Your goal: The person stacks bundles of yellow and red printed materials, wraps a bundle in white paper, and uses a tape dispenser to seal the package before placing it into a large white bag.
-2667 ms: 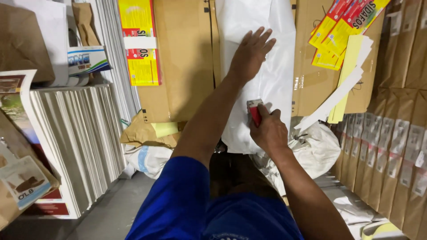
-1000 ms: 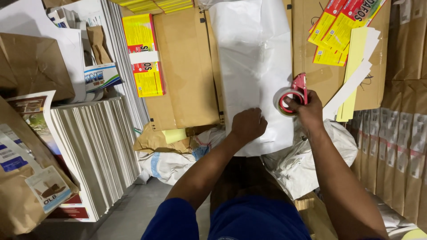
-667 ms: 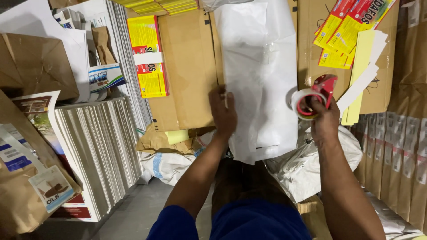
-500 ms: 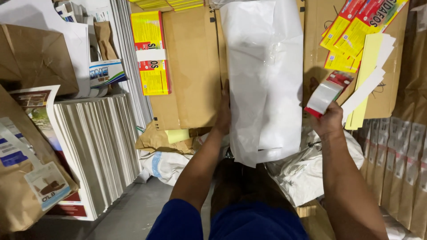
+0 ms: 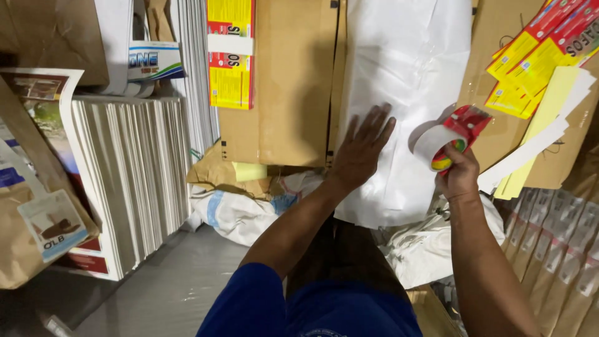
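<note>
A long white plastic-wrapped package [image 5: 405, 81] lies in front of me on stacked brown cardboard [image 5: 293, 81]. My left hand [image 5: 364, 150] rests flat on the package's lower left part, fingers spread. My right hand [image 5: 458, 171] is at the package's right edge and grips a red tape dispenser [image 5: 452, 140] with a roll of clear tape in it. The dispenser's red head points up and to the right.
A thick stack of white sheets [image 5: 134, 175] stands at the left beside brown paper bags [image 5: 37, 237]. Yellow and red printed packs [image 5: 231, 53] lie on the cardboard and yellow labels [image 5: 536, 59] at the upper right. Crumpled white sacks [image 5: 240, 209] lie below.
My left hand slid along the package and now lies flat with fingers spread. My right hand carried the tape dispenser out from the package to its right edge.
</note>
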